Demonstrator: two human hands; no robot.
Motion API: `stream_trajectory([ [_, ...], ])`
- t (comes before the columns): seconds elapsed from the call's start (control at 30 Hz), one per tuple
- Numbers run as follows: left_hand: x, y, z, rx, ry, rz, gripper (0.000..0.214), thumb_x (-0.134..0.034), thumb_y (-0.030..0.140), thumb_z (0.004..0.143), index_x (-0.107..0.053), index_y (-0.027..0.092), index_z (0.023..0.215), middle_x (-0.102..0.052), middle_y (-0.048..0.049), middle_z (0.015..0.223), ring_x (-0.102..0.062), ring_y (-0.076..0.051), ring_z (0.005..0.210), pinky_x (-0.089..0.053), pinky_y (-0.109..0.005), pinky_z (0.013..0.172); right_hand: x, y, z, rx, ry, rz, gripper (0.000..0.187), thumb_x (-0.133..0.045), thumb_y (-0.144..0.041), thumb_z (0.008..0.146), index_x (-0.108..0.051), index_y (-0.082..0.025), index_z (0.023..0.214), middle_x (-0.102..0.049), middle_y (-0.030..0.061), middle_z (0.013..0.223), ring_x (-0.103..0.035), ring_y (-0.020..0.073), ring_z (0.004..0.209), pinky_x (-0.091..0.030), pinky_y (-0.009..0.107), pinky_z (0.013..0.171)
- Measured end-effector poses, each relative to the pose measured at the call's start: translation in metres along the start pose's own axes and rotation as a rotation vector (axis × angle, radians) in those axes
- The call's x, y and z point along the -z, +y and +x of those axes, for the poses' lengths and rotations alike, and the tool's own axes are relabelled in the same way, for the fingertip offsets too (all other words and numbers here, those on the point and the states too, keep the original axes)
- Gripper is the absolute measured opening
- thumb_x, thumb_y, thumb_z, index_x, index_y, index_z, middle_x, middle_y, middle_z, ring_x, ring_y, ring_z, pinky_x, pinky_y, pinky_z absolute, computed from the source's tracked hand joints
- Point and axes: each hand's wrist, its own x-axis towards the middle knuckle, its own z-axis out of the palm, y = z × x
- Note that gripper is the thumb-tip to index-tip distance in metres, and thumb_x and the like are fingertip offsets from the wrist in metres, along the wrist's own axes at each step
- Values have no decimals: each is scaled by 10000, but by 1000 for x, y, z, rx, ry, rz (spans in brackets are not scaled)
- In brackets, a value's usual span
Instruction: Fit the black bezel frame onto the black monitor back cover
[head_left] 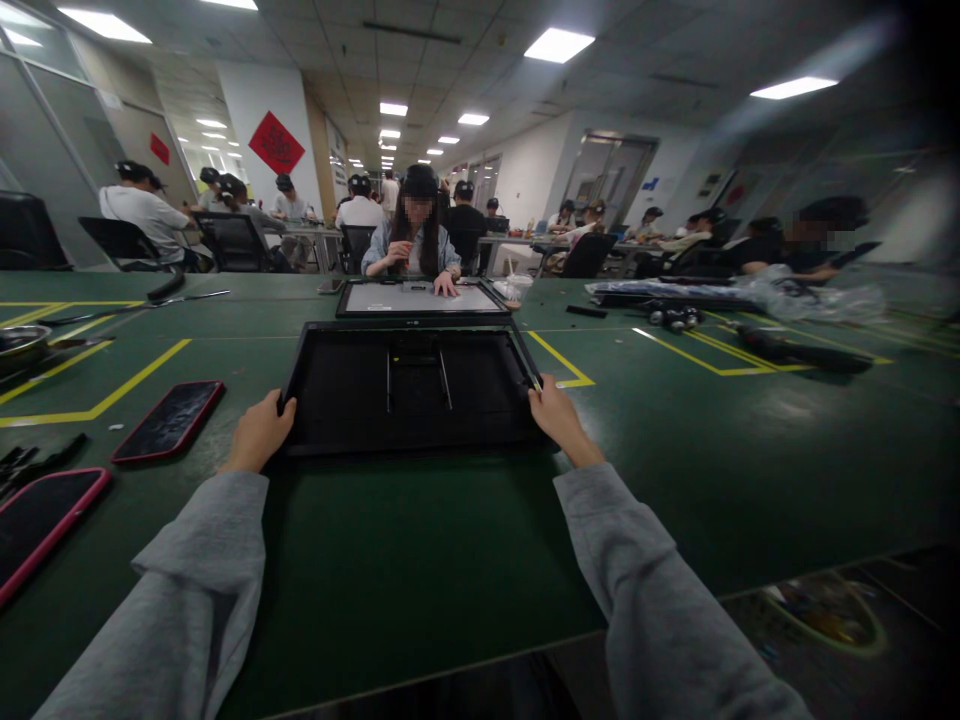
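A black monitor back cover (409, 385) lies flat on the green table (420, 560) in front of me, its inner side up with two thin ribs in the middle. My left hand (259, 432) grips its near left corner, fingers curled round the edge. My right hand (555, 415) holds the near right corner the same way. Both arms wear grey sleeves.
A red-cased phone (169, 421) and a pink-edged dark tablet (41, 515) lie at my left. Across the table a seated person works on a light-faced screen panel (421, 298). Tools and bagged parts (750, 300) lie at the right. Yellow lines mark the table.
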Motion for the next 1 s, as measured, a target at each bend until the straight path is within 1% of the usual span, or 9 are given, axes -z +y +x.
stream_trajectory([
  [0.2, -1, 0, 0, -4, 12, -3, 557, -302, 522, 908, -519, 165, 1277, -666, -180, 1120, -633, -316, 987, -458, -381, 792, -1, 1, 0, 8, 5, 6, 365, -382, -256, 941, -425, -107, 1271, -659, 178, 1073, -640, 269, 957, -443, 328, 790],
  [0.43, 2, 2, -1, -9, 11, -10, 529, -296, 517, 907, -544, 171, 1221, -672, -176, 1094, -636, -326, 973, -461, -381, 774, 0, 0, 0, 0, 2, 6, 363, -386, -258, 937, -432, -111, 1266, -666, 173, 1061, -642, 264, 941, -445, 323, 785],
  [0.77, 1, 0, 0, -10, 9, -13, 528, -289, 520, 907, -543, 188, 1230, -676, -164, 1086, -638, -313, 966, -457, -375, 777, -1, 1, 0, -3, 6, 2, 362, -385, -269, 937, -438, -117, 1261, -669, 168, 1045, -644, 260, 931, -449, 324, 785],
  [1.0, 3, 2, -3, -13, 10, -11, 533, -292, 515, 909, -545, 173, 1230, -675, -172, 1089, -637, -315, 971, -459, -376, 778, 0, 0, 0, 8, 6, -9, 361, -381, -257, 935, -436, -112, 1261, -669, 171, 1042, -644, 267, 934, -448, 324, 778],
])
